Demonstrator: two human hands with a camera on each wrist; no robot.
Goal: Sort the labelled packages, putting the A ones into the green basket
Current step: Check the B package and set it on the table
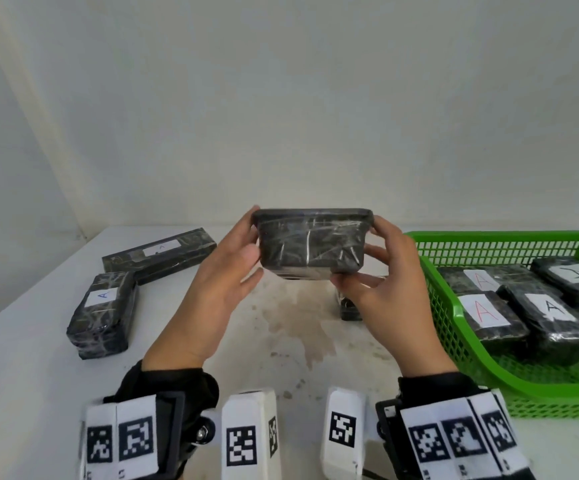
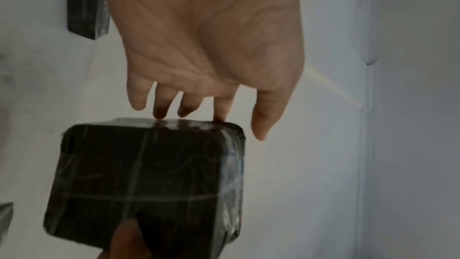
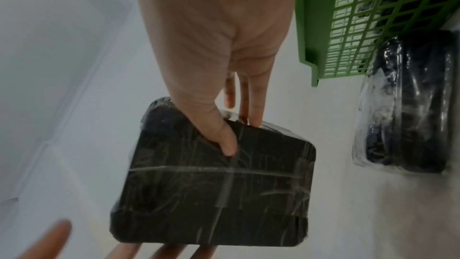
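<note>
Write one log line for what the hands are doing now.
held package | between left hand and right hand | label unseen | green basket holds four

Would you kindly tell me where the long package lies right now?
In the head view, the long package lies far left on the table, behind a package labelled A.

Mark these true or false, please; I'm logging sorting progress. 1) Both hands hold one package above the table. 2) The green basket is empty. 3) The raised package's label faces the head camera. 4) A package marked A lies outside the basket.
1) True: the left hand and right hand hold the raised package.
2) False: the green basket holds four packages labelled A.
3) False: no label shows on it in any view.
4) True: the A package lies on the table.
</note>
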